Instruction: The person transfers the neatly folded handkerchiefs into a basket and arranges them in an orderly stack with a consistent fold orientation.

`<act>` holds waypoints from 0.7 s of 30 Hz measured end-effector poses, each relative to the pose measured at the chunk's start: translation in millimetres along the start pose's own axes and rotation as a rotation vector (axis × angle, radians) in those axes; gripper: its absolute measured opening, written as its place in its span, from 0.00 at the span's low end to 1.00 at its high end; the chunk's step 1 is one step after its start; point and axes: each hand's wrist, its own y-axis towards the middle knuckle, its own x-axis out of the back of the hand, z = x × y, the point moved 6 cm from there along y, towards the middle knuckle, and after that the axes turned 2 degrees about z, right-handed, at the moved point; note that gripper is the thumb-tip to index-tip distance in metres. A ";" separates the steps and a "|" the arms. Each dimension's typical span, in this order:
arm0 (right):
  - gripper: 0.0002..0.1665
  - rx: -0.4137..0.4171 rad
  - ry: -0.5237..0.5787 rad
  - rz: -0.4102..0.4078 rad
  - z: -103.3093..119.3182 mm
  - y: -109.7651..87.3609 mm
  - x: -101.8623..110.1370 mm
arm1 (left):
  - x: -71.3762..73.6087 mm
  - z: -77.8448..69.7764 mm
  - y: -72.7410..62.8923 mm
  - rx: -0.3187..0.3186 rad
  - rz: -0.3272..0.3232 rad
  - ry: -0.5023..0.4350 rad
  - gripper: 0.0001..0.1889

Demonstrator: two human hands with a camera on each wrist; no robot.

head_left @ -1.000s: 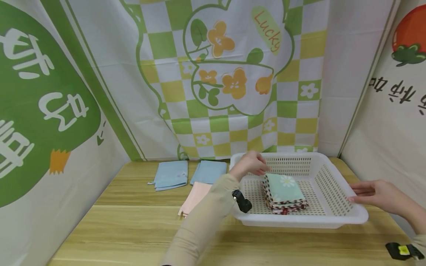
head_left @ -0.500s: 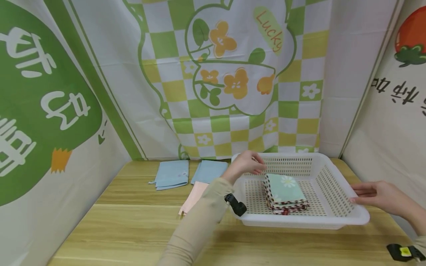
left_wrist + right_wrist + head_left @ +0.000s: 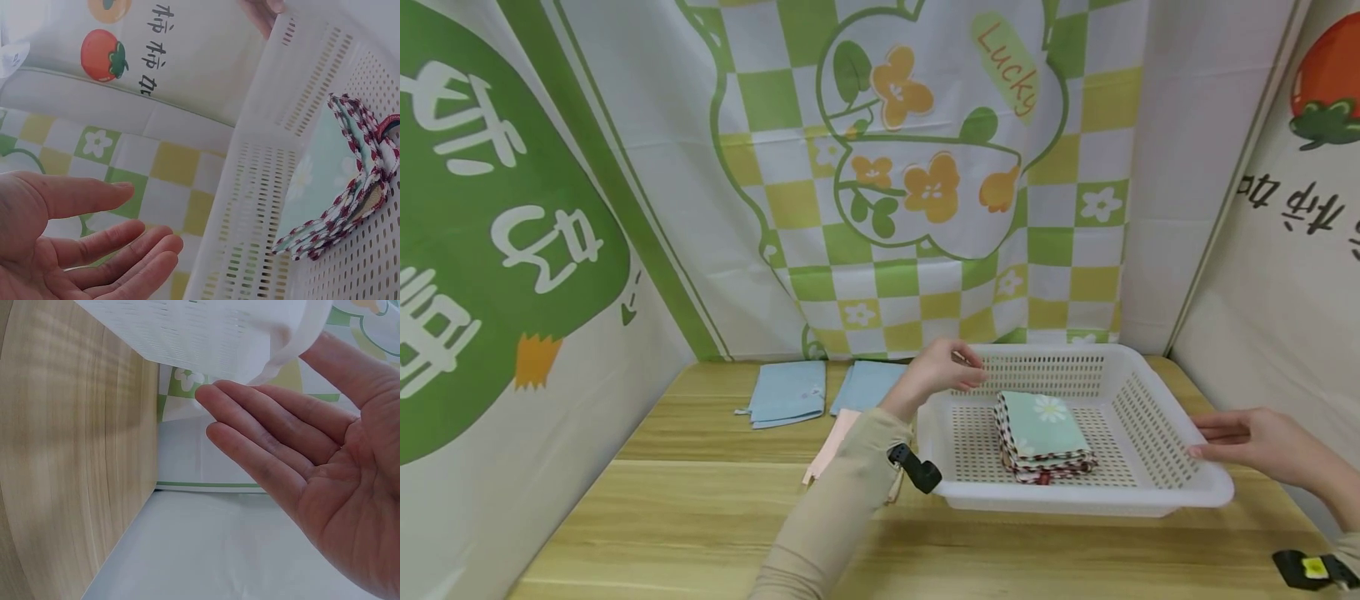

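A white perforated plastic basket (image 3: 1045, 498) stands on the right half of the table. Inside it lies a stack of folded mint-green towels (image 3: 1043, 425) with a daisy print and dark red-and-white edging, their layers plain in the left wrist view. My left hand (image 3: 938, 367) hovers over the basket's left rim, away from the stack; the left wrist view shows its fingers (image 3: 119, 250) loosely extended with nothing in them. At the right end, my right hand (image 3: 1255, 442) has its thumb at the rim and its straight fingers (image 3: 269, 419) along the outside.
Two folded light-blue towels (image 3: 787, 393) lie at the back left of the wooden table (image 3: 700, 508). A folded pink towel (image 3: 829, 450) lies partly under my left forearm. Printed fabric walls (image 3: 917, 308) close off the back and both sides.
My left hand has moved left, from near the green towels to the basket's left rim. The right hand, basket and towels stay in place.
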 end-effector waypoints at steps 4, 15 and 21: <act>0.38 0.004 0.001 -0.003 -0.5 0.3 -0.4 | 4.5 2.4 -4.6 -0.002 -0.007 0.001 0.11; 0.38 0.003 -0.006 -0.008 -0.7 0.5 -0.2 | 15.1 7.7 -15.2 -0.015 -0.015 -0.019 0.12; 0.38 0.009 0.000 -0.011 0.7 -0.3 -0.3 | 20.7 14.0 -16.6 -0.018 -0.013 -0.043 0.14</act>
